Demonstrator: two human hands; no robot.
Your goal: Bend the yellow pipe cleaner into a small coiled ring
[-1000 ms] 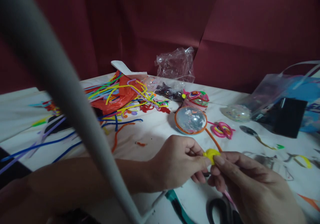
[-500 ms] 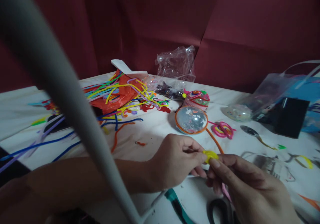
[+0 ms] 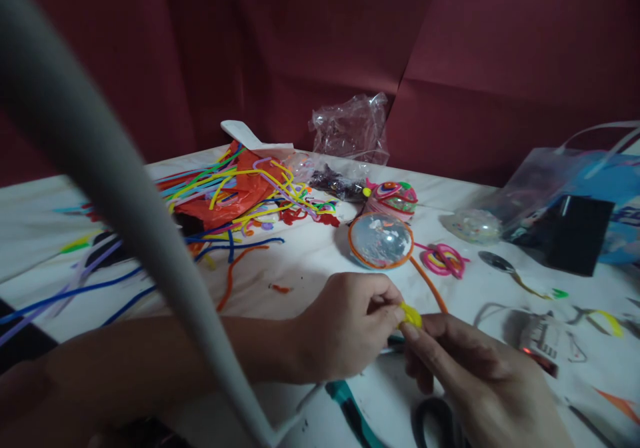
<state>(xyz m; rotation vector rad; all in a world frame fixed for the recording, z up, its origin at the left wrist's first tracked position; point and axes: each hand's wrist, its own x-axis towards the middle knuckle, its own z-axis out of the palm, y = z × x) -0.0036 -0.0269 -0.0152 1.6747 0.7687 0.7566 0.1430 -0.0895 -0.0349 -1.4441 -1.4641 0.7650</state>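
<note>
A small coil of yellow pipe cleaner (image 3: 411, 315) is pinched between my two hands. My left hand (image 3: 350, 325) reaches in from the left, thumb and fingers closed on the coil's left side. My right hand (image 3: 467, 368) grips its right and lower edge between thumb and forefinger. Just beyond them sits a clear dome (image 3: 381, 240) rimmed with orange pipe cleaner, and an orange strand (image 3: 429, 283) trails from it toward my right hand. Pink and yellow pipe cleaner loops (image 3: 445, 260) lie right of the dome.
Many coloured pipe cleaners lie around a red wrapper (image 3: 235, 205) at the left. A grey pole (image 3: 165, 248) crosses the near view. Below my hands are a teal-handled tool (image 3: 353, 411) and black scissor handles (image 3: 435, 421). A decorated ball (image 3: 393, 198), spoon (image 3: 500, 261) and black box (image 3: 575, 235) stand farther off.
Both hands have shifted slightly left with the yellow coil between them. The right hand has moved off a small printed packet on the table, which now shows more fully.
</note>
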